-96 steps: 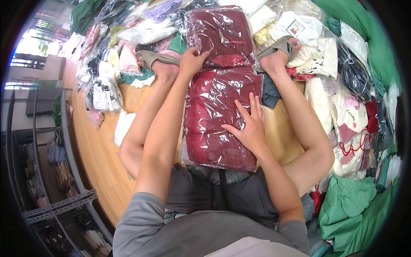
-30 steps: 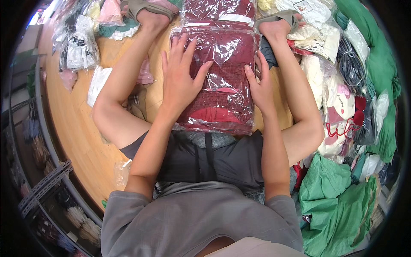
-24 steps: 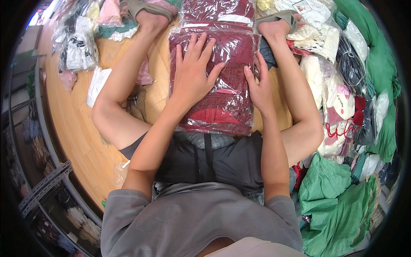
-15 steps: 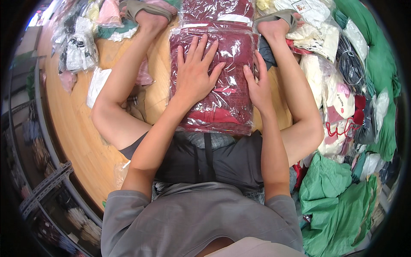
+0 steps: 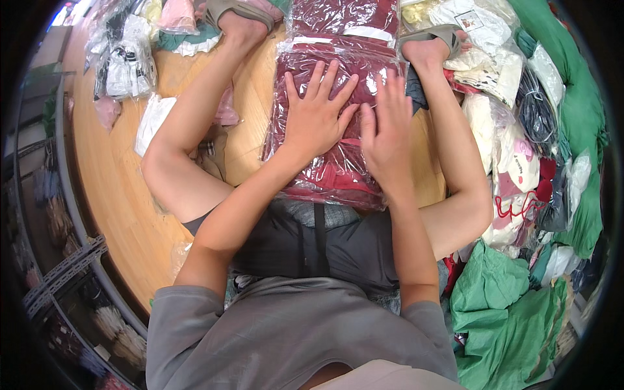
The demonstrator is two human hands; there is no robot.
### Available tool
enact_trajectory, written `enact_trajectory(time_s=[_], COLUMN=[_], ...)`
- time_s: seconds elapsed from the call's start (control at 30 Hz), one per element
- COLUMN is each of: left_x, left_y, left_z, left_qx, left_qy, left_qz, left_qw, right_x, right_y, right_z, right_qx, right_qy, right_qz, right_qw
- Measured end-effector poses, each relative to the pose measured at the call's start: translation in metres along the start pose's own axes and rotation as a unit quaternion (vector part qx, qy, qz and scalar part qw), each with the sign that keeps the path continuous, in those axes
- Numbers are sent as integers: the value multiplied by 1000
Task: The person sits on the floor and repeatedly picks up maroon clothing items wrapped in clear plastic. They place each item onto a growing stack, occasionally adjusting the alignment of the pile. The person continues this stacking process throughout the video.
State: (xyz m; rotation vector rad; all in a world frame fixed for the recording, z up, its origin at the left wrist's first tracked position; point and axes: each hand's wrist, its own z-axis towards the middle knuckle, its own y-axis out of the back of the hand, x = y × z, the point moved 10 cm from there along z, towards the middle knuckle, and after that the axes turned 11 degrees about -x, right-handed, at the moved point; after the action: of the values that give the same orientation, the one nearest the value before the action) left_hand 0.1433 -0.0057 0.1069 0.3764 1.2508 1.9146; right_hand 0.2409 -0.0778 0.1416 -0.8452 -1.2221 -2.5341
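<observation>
A stack of dark red folded fabric in clear plastic bags [image 5: 328, 179] lies between my legs, its near edge against my lap. My left hand [image 5: 318, 117] rests on top of the bag, palm down with its fingers spread. Over the right side of the same bag is my right hand [image 5: 389, 133], its fingers stretched upward and slightly smeared by motion. Whether the right palm touches the plastic, I cannot tell. Beyond this bag lies another dark red bagged bundle [image 5: 344, 16] with a white strip on it.
Bagged garments [image 5: 517, 153] lie heaped on the right, beside green cloth sheeting [image 5: 507, 312]. More plastic-wrapped clothes [image 5: 130, 68] sit at the far left on the wooden floor [image 5: 110, 188]. A metal rack [image 5: 68, 266] with stacked items stands along the left edge.
My right hand has moved from the bag's right edge onto its top. The left hand stays spread on the bag. The whole view has shifted slightly.
</observation>
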Motion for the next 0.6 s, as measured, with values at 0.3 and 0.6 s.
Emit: enact_trajectory(time_s=[0.3, 0.6], left_x=[16, 52], left_y=[-16, -15], left_z=[0, 1], left_qx=[41, -7], left_qy=[20, 159], left_qz=[-95, -54], left_qw=[994, 986], right_x=[1, -23], right_y=[-54, -64], right_z=[-5, -4], right_qx=[38, 26], right_qy=[-3, -71], right_qz=[-143, -170], right_qw=[989, 982])
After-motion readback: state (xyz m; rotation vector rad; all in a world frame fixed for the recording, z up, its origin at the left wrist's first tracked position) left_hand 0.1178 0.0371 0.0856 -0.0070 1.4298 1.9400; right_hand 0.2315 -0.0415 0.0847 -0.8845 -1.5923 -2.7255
